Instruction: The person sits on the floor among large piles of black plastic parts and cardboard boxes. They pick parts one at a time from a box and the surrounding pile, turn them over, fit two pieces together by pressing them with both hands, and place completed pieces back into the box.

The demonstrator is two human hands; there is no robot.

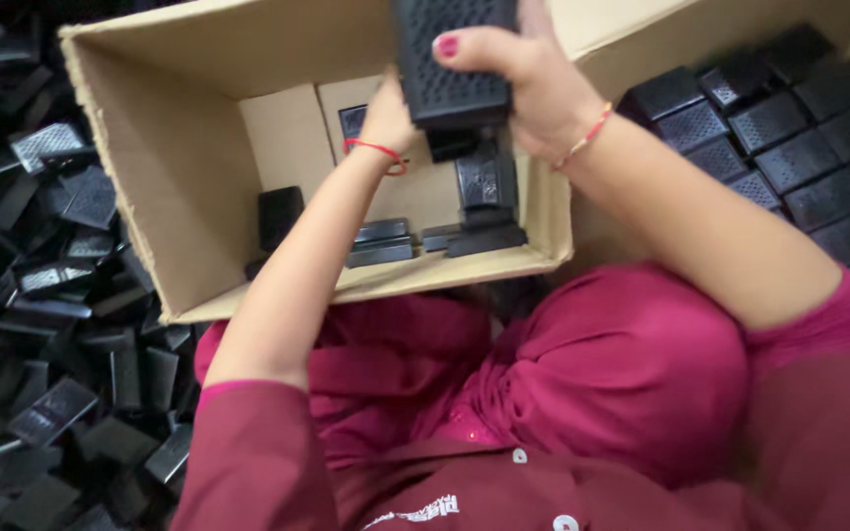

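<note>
My magenta lap fills the near view, the open box (150, 167) resting against my knees so both arms reach in without stretching. My right hand (533, 84) is clamped around a black grille block (450, 59) — thumb across its face, held above the box. My left hand (386, 118) sits behind the block; I can't tell whether it grips. A few blocks (381, 241) lie on the box floor; loose ones (51, 295) heap to my left, neat rows (789, 147) to my right.
</note>
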